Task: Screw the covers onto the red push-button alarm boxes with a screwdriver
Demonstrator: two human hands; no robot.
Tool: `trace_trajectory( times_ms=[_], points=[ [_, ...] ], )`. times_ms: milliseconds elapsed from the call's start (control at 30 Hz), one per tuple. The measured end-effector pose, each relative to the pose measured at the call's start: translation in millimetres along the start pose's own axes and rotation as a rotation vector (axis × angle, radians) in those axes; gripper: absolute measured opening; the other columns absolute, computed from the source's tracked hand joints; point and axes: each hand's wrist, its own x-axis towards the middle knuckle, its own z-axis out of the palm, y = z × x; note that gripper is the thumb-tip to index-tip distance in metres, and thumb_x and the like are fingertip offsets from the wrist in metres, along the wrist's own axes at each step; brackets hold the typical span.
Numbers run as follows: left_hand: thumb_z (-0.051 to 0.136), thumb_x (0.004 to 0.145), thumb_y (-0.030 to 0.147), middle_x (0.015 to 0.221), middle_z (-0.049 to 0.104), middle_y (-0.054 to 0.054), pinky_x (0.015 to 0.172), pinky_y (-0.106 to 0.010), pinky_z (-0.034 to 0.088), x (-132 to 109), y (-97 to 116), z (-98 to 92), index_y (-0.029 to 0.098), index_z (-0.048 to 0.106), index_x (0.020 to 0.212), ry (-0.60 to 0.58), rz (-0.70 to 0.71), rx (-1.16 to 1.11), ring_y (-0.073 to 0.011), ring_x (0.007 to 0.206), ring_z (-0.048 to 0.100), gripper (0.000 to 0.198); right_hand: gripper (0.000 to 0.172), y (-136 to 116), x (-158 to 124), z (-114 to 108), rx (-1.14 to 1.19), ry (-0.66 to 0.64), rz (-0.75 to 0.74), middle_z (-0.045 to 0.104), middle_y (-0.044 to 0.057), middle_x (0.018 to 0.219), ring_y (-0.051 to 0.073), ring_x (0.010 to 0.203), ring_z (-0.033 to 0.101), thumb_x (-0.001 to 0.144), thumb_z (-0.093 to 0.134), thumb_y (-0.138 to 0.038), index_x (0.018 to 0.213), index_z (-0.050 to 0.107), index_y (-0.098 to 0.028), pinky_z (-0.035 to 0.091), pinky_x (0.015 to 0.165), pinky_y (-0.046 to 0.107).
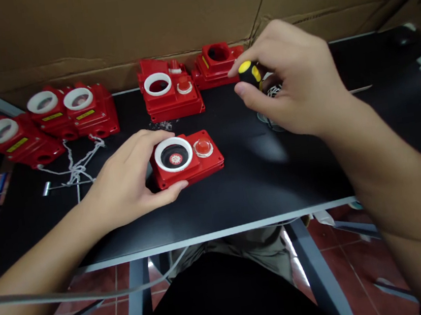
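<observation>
My left hand (pixel 127 180) grips the left end of a red call-point-like housing (pixel 207 167), which lies on the black table. A white ring (pixel 192 154) surrounds its dark round opening, where a red-and-white disc shows, and a clear red dome (pixel 203 146) sits beside it. Raised at the right, my right hand (pixel 296 78) is closed around a screwdriver (pixel 249 72) with a black and yellow handle; its shaft is hidden. Just behind and below those fingers is a clear container (pixel 270 121) with small metal pieces, partly covered by the hand.
Two more red housings (pixel 178 111) (pixel 220 79) stand at the back against cardboard (pixel 192 11). Several others with white rings (pixel 101 114) are at the left, near white strings (pixel 77 168) and a metal T-handle tool (pixel 46 188). A grey cable (pixel 134 289) crosses before the table edge.
</observation>
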Motion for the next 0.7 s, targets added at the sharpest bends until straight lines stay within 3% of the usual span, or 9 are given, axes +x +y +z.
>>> trace_trajectory(
  times_ms=[167,333,567,700],
  points=[
    [0.077,0.123,0.064,0.169,0.083,-0.014,0.130,-0.062,0.074,0.5,-0.6,0.7,0.032,0.062,0.172,0.018,0.030,-0.003,-0.0452,0.151,0.085,0.060,0.013,-12.8,1.0,1.9,0.060,-0.057,0.036,0.087,0.012,0.130,0.034,0.119,0.085,0.117,0.078,-0.038,0.128,0.084,-0.036,0.075,0.106,0.055],
    [0.083,0.121,0.067,0.166,0.085,-0.015,0.128,-0.061,0.075,0.6,-5.5,2.3,0.028,0.066,0.171,0.073,0.074,-0.010,-0.0445,0.148,0.087,0.066,0.024,-22.3,4.1,1.2,0.078,-0.162,0.063,0.092,0.013,0.138,0.034,0.129,0.089,0.119,0.068,-0.032,0.138,0.082,-0.032,0.074,0.117,0.056],
    [0.085,0.120,0.064,0.167,0.086,-0.014,0.128,-0.059,0.076,0.3,-1.5,0.0,0.026,0.067,0.171,0.106,0.077,0.011,-0.0422,0.148,0.088,0.066,0.021,-33.3,7.1,-7.9,0.081,-0.314,0.073,0.094,0.013,0.130,0.035,0.118,0.089,0.122,0.069,-0.044,0.128,0.085,-0.032,0.074,0.108,0.055],
    [0.087,0.120,0.062,0.163,0.088,-0.016,0.122,-0.055,0.078,-0.1,0.4,0.4,0.021,0.066,0.171,0.156,0.095,0.055,-0.0396,0.142,0.090,0.068,0.024,-34.6,8.2,-8.5,0.093,-0.334,0.089,0.094,0.015,0.130,0.036,0.122,0.090,0.123,0.068,-0.047,0.126,0.085,-0.030,0.073,0.111,0.056]
  ],
)
